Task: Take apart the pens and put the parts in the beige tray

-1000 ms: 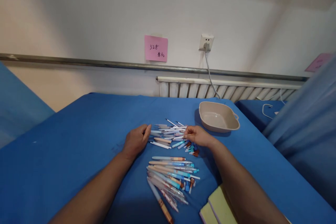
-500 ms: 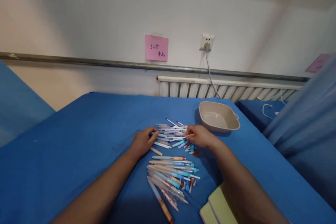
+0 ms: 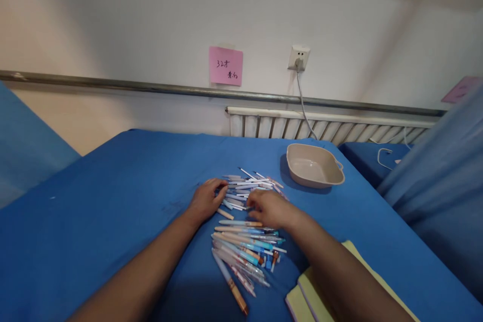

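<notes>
A loose pile of pen parts (image 3: 247, 183), with white refills, pale barrels and dark-tipped pieces, lies on the blue cover. My left hand (image 3: 208, 199) rests at the pile's left edge, thumb apart from the bent fingers. A short peach-coloured barrel (image 3: 225, 214) lies just below that thumb. Over the front right of the pile is my right hand (image 3: 269, 207), fingers bent and spread, no held piece visible; it hides the small caps beneath. Nearer to me, assembled pens (image 3: 241, 249) lie fanned out, one of them blue and orange (image 3: 231, 284).
A beige plastic basin (image 3: 315, 166) stands at the right behind the pile. Yellow folded cloth or pads (image 3: 313, 292) lie under my right forearm. Beyond the blue-covered surface (image 3: 113, 186) are a radiator (image 3: 271, 123) and a metal rail (image 3: 151, 85). A blue curtain (image 3: 441, 176) hangs at the right.
My right hand has moved left and toward me, from the pile's right side over its front part. The thin peach piece no longer shows in its fingers. My left hand has hardly moved.
</notes>
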Demonstrator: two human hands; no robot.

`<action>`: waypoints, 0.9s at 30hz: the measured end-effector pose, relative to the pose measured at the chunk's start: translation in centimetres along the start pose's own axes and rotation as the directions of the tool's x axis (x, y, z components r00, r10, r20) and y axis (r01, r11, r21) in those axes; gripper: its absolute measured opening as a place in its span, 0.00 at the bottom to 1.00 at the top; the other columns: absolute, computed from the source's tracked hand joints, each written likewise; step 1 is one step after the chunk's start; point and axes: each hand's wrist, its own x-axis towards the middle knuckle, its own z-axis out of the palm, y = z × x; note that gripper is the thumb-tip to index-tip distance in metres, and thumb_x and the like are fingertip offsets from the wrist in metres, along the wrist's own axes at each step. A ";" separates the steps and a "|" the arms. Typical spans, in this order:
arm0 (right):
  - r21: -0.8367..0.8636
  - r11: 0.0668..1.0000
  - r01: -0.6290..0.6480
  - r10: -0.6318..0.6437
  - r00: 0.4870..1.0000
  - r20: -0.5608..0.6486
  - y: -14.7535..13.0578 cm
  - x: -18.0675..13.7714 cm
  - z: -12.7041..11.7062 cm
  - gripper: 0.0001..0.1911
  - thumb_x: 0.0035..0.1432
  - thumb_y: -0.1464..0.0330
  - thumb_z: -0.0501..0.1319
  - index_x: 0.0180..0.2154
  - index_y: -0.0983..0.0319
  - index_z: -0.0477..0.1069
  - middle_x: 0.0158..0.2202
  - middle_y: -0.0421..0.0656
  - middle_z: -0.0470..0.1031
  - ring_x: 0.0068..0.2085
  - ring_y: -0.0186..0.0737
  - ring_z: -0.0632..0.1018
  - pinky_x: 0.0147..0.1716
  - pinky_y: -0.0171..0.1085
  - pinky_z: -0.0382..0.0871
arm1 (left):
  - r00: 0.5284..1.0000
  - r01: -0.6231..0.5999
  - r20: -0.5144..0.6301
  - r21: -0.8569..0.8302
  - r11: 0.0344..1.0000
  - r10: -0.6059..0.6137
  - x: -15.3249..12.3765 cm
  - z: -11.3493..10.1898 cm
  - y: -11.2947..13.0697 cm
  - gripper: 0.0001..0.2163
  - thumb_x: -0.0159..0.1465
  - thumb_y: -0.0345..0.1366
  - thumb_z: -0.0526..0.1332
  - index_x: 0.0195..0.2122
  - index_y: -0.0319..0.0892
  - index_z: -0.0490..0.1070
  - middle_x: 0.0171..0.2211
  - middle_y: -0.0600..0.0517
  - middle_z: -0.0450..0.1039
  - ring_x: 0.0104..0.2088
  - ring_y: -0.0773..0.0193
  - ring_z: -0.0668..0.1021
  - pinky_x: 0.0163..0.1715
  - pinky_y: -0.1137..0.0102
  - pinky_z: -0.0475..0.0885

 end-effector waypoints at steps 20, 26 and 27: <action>0.612 0.776 -0.153 0.275 0.955 -0.111 -0.6 -1.2 4.7 0.07 0.54 0.67 0.58 0.29 0.63 0.71 0.21 0.36 0.67 0.22 0.30 0.66 0.23 0.30 0.60 | 0.985 -0.136 0.074 -0.218 0.966 0.156 -5.8 -0.9 4.4 0.08 0.62 0.37 0.54 0.37 0.42 0.71 0.37 0.49 0.74 0.41 0.61 0.74 0.43 0.68 0.67; 0.643 0.756 -0.124 0.287 0.945 -0.156 -0.3 -1.0 5.7 0.06 0.51 0.66 0.60 0.29 0.63 0.72 0.22 0.36 0.69 0.24 0.30 0.66 0.25 0.30 0.59 | 0.984 0.060 0.178 -0.267 0.962 -0.012 -5.3 -0.9 4.1 0.15 0.65 0.44 0.47 0.38 0.41 0.70 0.26 0.53 0.73 0.27 0.63 0.74 0.30 0.70 0.67; 0.643 0.756 -0.120 0.289 0.943 -0.164 -0.3 -1.0 5.9 0.06 0.51 0.66 0.60 0.29 0.63 0.72 0.23 0.36 0.69 0.24 0.30 0.67 0.25 0.30 0.60 | 0.985 0.069 0.173 -0.271 0.960 -0.022 -5.2 -0.9 3.9 0.15 0.65 0.44 0.49 0.40 0.41 0.70 0.27 0.53 0.74 0.27 0.63 0.74 0.30 0.70 0.67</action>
